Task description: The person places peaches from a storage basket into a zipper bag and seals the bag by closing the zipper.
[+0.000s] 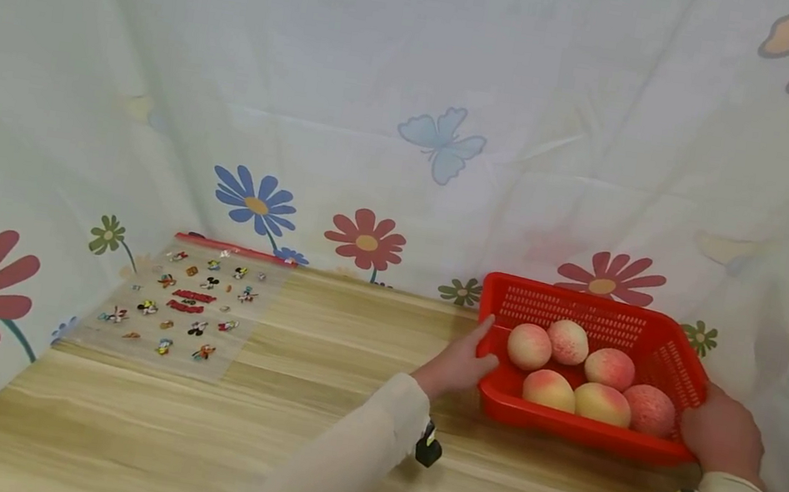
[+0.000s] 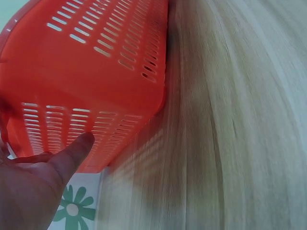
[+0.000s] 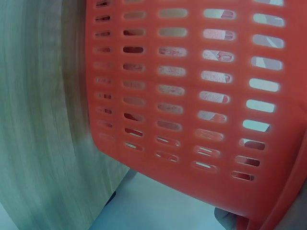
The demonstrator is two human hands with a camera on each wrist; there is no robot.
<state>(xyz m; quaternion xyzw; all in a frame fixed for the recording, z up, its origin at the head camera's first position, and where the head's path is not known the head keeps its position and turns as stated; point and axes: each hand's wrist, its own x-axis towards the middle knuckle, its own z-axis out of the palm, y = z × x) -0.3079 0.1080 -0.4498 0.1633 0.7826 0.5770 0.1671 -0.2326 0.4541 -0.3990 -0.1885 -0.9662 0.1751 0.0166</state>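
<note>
A red plastic basket (image 1: pixel 566 426) with slotted walls sits on the table at the right, close to the back curtain. Several peaches (image 1: pixel 604 404), pink and pale yellow, lie inside it. My left hand (image 1: pixel 457 364) grips the basket's left end at the rim; in the left wrist view one finger of the left hand (image 2: pixel 36 187) lies along the slotted outer wall. At the opposite end, my right hand (image 1: pixel 726 431) holds the right rim, its fingertips hidden. The right wrist view is mostly filled by the basket's slotted side (image 3: pixel 187 110).
A clear zip bag (image 1: pixel 181 313) with cartoon prints and a red top strip lies flat at the table's back left. White curtains (image 1: pixel 358 73) with flowers and butterflies enclose the wooden table (image 1: pixel 201 437) at the back and both sides.
</note>
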